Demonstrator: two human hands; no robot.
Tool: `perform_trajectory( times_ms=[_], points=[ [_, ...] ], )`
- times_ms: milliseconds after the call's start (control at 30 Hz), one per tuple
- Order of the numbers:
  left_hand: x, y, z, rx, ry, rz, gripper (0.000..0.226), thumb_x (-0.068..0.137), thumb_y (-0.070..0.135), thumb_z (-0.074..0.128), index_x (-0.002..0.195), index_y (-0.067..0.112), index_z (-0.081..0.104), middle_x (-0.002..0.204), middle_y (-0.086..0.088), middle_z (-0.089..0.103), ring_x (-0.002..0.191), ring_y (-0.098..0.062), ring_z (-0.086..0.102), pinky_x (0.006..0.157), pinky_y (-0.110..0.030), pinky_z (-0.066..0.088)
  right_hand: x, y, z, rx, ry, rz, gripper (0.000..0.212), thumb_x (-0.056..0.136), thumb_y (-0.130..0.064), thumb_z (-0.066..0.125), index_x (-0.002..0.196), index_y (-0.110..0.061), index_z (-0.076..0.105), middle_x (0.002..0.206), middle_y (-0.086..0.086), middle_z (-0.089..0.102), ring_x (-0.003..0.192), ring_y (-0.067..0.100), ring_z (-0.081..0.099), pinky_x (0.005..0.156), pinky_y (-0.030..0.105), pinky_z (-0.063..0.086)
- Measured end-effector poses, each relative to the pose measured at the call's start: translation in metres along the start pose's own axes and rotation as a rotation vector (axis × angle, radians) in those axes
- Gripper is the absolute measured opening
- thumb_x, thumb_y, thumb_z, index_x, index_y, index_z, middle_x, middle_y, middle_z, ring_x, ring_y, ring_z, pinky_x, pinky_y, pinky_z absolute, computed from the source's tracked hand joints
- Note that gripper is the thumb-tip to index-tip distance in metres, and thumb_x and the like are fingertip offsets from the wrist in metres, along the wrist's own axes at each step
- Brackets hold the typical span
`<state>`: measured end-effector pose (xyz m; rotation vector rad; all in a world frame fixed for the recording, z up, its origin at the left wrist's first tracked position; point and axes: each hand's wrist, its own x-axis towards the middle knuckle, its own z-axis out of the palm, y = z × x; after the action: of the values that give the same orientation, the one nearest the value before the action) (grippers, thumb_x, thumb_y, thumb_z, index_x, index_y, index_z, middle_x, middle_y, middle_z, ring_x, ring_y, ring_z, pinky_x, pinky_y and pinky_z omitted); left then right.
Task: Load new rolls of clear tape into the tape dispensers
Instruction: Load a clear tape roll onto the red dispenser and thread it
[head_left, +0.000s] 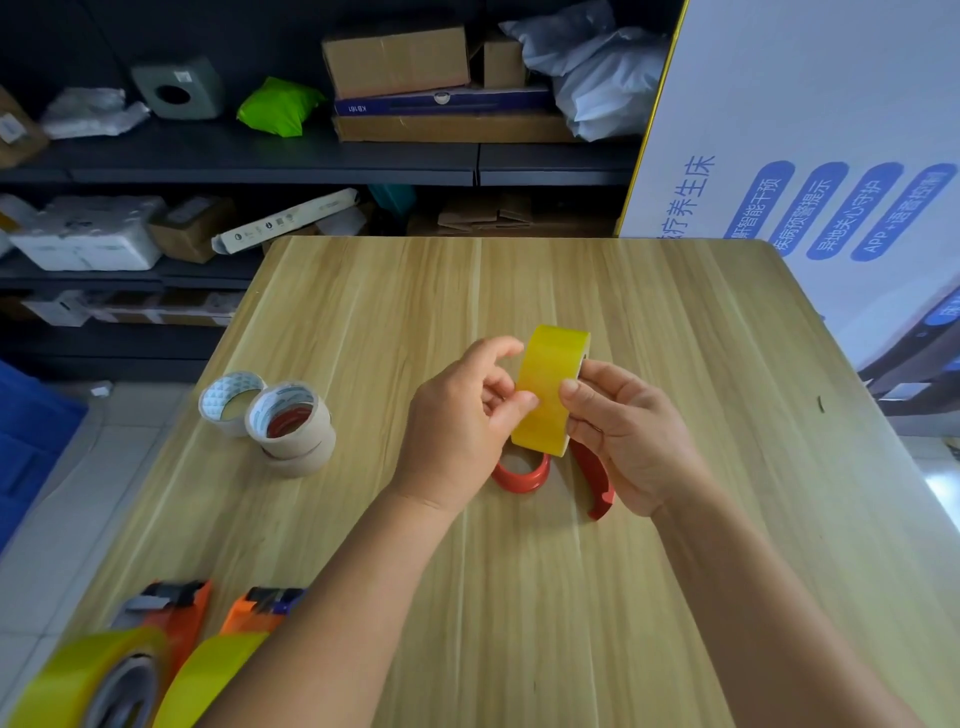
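Holding the tape roll (550, 389) mid-frame, both hands' fingers (522, 402) pinch it, probably searching its loose end before loading the red dispenser (595, 478).

Cluttered dark shelves (311, 156), printed board (810, 156)

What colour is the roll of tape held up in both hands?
Translucent yellow. The tape roll shows best in the head view, held between the left hand and right hand.
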<state>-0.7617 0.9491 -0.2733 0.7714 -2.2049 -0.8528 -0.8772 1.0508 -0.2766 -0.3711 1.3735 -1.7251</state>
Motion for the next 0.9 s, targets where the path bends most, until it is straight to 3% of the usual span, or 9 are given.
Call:
perform_trajectory(
  times_ms=[100,200,300,400,533,633,700,800,900],
  points=[
    [0.007,0.002,-0.002,0.005,0.002,-0.003,0.025,0.077,0.016,0.076,0.102,0.016,0.072,0.08,0.007,0.065,0.067,-0.011,0.062,0.07,-0.029,0.055,0.002,-0.002,0.002,-0.006,-0.005,-0.001,0.043,0.072,-0.018,0.074,0.111,-0.003,0.066,0.111,0.024,0.068,0.098,0.038,0.059,0.103,0.059,0.037],
    [0.012,0.0,-0.003,0.03,0.0,0.0,0.016,0.077,0.015,0.075,0.092,0.015,0.074,0.083,0.004,0.068,0.065,-0.007,0.061,0.068,-0.02,0.053,0.003,-0.003,0.004,-0.031,-0.004,0.0,0.044,0.071,-0.02,0.076,0.111,-0.005,0.067,0.112,0.025,0.068,0.1,0.04,0.058,0.103,0.062,0.036],
    [0.016,0.001,-0.005,0.013,-0.02,-0.059,0.008,0.078,0.017,0.074,0.086,0.016,0.074,0.074,0.009,0.066,0.064,-0.002,0.059,0.065,-0.011,0.047,0.003,-0.004,0.004,-0.064,-0.012,0.002,0.041,0.072,-0.019,0.079,0.11,-0.007,0.068,0.112,0.023,0.068,0.1,0.04,0.06,0.102,0.064,0.035],
    [0.021,0.003,-0.008,0.05,-0.068,-0.065,0.005,0.084,0.02,0.069,0.08,0.017,0.071,0.064,0.015,0.059,0.063,-0.005,0.058,0.063,-0.018,0.047,0.003,-0.004,0.001,-0.088,-0.014,0.008,0.038,0.075,-0.019,0.071,0.111,-0.007,0.066,0.109,0.017,0.071,0.114,0.044,0.058,0.104,0.062,0.038],
    [0.024,0.005,-0.007,0.234,-0.164,-0.018,0.014,0.093,0.022,0.054,0.087,0.015,0.064,0.083,0.007,0.056,0.074,-0.012,0.05,0.067,-0.027,0.038,0.005,0.0,0.0,-0.138,0.007,-0.003,0.022,0.085,-0.012,0.067,0.107,-0.012,0.068,0.107,0.013,0.072,0.112,0.041,0.06,0.102,0.06,0.04],
    [0.02,0.005,-0.003,0.316,-0.225,0.023,0.011,0.098,0.022,0.044,0.088,0.02,0.049,0.094,0.006,0.049,0.081,-0.012,0.043,0.069,-0.026,0.032,0.005,-0.001,0.003,-0.145,0.03,0.012,0.02,0.082,-0.016,0.072,0.101,-0.011,0.071,0.108,0.024,0.069,0.108,0.049,0.058,0.098,0.062,0.043],
    [0.012,0.004,0.0,0.273,-0.195,0.094,0.01,0.097,0.018,0.045,0.087,0.018,0.045,0.092,0.006,0.044,0.081,-0.012,0.04,0.068,-0.027,0.032,0.006,-0.002,0.003,-0.132,0.042,0.026,0.019,0.085,-0.014,0.069,0.101,-0.004,0.069,0.103,0.024,0.07,0.098,0.045,0.065,0.092,0.054,0.052],
    [0.005,0.001,0.006,0.272,-0.062,0.175,0.009,0.092,0.013,0.048,0.084,0.009,0.049,0.092,-0.001,0.044,0.085,-0.013,0.038,0.066,-0.028,0.035,0.007,-0.002,0.004,-0.082,0.007,0.043,0.019,0.09,-0.008,0.061,0.105,0.004,0.065,0.094,0.02,0.072,0.081,0.026,0.07,0.071,0.034,0.06],
    [0.009,-0.002,0.003,0.192,-0.048,0.128,0.006,0.091,0.013,0.054,0.087,0.011,0.05,0.09,0.004,0.046,0.085,-0.013,0.043,0.065,-0.029,0.039,0.008,-0.001,0.007,-0.081,0.012,0.031,0.024,0.09,-0.011,0.061,0.107,0.004,0.065,0.097,0.022,0.07,0.084,0.029,0.068,0.078,0.041,0.058]
  ],
)
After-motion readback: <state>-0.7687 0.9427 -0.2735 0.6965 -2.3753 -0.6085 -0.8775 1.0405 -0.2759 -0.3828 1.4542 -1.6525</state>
